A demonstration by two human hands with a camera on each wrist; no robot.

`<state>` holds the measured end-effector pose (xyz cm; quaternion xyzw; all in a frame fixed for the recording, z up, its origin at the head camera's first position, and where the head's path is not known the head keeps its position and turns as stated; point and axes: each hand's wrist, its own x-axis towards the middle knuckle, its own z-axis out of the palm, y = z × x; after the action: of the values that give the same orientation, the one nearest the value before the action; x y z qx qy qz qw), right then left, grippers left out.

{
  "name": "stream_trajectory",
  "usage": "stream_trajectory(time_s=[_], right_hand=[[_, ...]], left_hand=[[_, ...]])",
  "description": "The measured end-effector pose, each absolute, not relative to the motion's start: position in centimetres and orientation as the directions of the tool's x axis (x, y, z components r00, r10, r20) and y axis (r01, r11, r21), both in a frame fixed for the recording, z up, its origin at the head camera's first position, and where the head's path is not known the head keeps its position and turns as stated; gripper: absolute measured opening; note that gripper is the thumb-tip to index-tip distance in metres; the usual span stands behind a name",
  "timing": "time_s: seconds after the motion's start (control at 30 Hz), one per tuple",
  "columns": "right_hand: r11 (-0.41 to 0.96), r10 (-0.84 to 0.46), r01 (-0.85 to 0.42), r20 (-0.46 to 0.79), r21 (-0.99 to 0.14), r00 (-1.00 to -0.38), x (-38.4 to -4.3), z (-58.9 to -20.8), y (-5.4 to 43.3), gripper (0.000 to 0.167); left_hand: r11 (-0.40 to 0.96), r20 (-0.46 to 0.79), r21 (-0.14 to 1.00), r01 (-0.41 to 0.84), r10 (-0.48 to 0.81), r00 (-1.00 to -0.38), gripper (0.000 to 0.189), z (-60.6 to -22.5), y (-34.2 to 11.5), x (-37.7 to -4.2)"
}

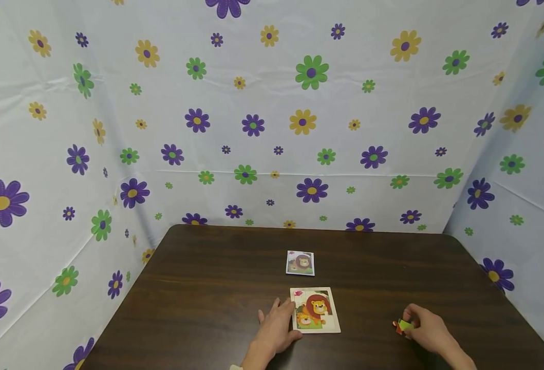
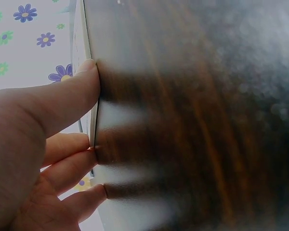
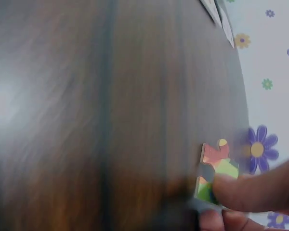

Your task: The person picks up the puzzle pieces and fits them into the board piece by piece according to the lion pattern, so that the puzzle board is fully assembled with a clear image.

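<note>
A square jigsaw puzzle board [image 1: 329, 325] with a lion picture lies on the dark table, its lower right part bare. My left hand [image 1: 275, 329] rests at the board's left edge, fingers spread and fairly straight; in the left wrist view the thumb [image 2: 82, 89] and fingertips touch the board's side. Off to the right of the board, my right hand [image 1: 426, 329] pinches a jigsaw piece [image 3: 214, 156], red and green with a rounded notch. The thumb [image 3: 250, 190] covers part of this piece.
Behind the board lies a small square picture card [image 1: 300, 263] with a similar lion. The brown wooden table [image 1: 207, 277] has rounded far corners. A white cloth [image 1: 272, 103] printed with flowers hangs round its back and sides.
</note>
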<state>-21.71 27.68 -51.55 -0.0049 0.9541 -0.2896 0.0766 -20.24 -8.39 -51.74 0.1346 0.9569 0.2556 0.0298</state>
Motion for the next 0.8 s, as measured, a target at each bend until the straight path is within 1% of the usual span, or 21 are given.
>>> stream_trajectory(time_s=[0.13, 0.3, 0.37, 0.5, 0.6, 0.8], right_hand=[[0.815, -0.070, 0.017, -0.128, -0.579, -0.989, -22.3, -51.5, 26.6, 0.016], [0.786, -0.081, 0.001, -0.105, -0.618, -0.991, -22.9, -51.0, 25.3, 0.014], [0.770, -0.089, -0.011, -0.090, -0.638, -0.992, -23.2, -50.7, 24.9, 0.016], [0.732, -0.095, -0.012, -0.084, -0.681, -0.992, -23.6, -49.9, 23.9, 0.025], [0.706, -0.103, -0.024, -0.070, -0.707, -0.992, -23.9, -49.5, 23.2, 0.028], [0.658, -0.105, -0.049, -0.027, -0.751, -0.994, -24.2, -48.6, 21.6, 0.024]], left_hand=[[0.836, 0.001, 0.493, 0.243, 0.278, -0.961, 0.063, -51.9, -8.3, -20.1], [0.834, 0.002, 0.499, 0.237, 0.272, -0.962, 0.064, -52.2, -8.3, -20.1], [0.833, -0.003, 0.503, 0.231, 0.269, -0.963, 0.064, -52.2, -8.4, -20.2], [0.836, -0.013, 0.501, 0.223, 0.265, -0.964, 0.065, -52.1, -8.4, -20.3], [0.837, -0.007, 0.498, 0.226, 0.264, -0.964, 0.065, -52.1, -8.4, -20.3], [0.837, -0.006, 0.497, 0.229, 0.267, -0.964, 0.064, -51.9, -8.5, -20.3]])
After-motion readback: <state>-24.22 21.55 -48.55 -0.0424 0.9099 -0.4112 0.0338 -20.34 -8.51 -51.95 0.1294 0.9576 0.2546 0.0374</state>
